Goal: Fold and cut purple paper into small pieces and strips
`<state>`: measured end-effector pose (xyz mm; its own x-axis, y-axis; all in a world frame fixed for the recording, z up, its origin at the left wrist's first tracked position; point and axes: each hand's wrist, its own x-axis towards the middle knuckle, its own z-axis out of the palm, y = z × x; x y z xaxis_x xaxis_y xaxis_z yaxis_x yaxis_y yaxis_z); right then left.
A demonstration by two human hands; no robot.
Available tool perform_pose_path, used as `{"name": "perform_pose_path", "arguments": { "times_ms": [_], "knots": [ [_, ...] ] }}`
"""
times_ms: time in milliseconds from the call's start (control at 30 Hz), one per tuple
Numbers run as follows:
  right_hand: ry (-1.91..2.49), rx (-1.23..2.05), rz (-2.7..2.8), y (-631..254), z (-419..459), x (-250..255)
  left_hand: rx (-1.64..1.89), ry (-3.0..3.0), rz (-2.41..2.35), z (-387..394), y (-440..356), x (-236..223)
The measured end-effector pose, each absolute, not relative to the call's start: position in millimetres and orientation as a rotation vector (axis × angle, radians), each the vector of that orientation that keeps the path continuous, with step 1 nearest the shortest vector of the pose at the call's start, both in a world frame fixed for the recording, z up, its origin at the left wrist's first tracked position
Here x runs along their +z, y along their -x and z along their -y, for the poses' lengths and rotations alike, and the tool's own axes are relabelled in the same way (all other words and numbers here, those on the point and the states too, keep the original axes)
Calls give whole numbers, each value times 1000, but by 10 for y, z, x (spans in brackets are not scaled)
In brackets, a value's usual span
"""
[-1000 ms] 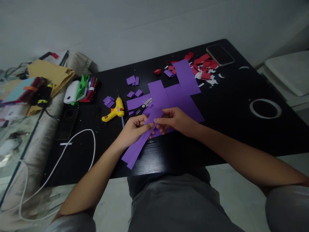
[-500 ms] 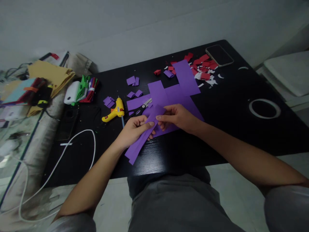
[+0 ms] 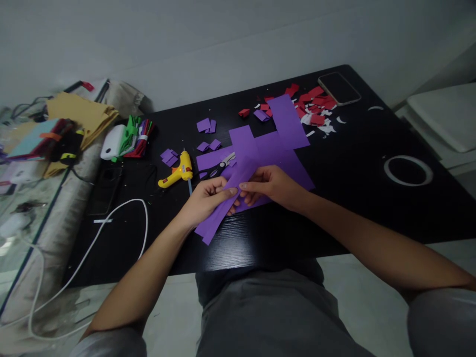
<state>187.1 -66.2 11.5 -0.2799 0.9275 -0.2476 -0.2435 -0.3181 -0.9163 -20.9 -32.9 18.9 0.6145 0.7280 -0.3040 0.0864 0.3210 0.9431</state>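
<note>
Long purple paper strips (image 3: 214, 221) slant across my left hand (image 3: 206, 200), which grips them between thumb and fingers near their middle. On the right edge of the same strips, my right hand (image 3: 278, 187) is closed, thumb and index finger pinching the paper. Behind the hands, black-handled scissors (image 3: 212, 173) lie on purple paper, their blades partly covered by it. A wide purple sheet (image 3: 293, 166) is spread under and beyond my right hand. Two more purple pieces, an upright strip (image 3: 242, 140) and a larger rectangle (image 3: 289, 121), overlap it.
Left of the scissors lies a yellow glue gun (image 3: 180, 171). Small folded purple pieces (image 3: 204, 125) sit behind it. Red and white paper scraps (image 3: 316, 109) lie by a phone (image 3: 339, 88). A tape roll (image 3: 388, 173) rests rightward; a white cable (image 3: 146, 223) loops at left.
The strips have shifted slightly up and away, so their lower ends stick out less below my left hand. My right hand has moved down a little and still pinches the edge.
</note>
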Motion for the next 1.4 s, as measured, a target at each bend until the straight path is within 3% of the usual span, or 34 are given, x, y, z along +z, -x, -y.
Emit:
{"name": "perform_pose_path", "arguments": {
  "times_ms": [1000, 1400],
  "knots": [
    [1022, 1761, 1075, -1875, 657, 93, 602, -1315, -848, 339, 199, 149],
    [1155, 1465, 1089, -1935, 622, 89, 564, -1319, -881, 346, 203, 131]
  ]
}}
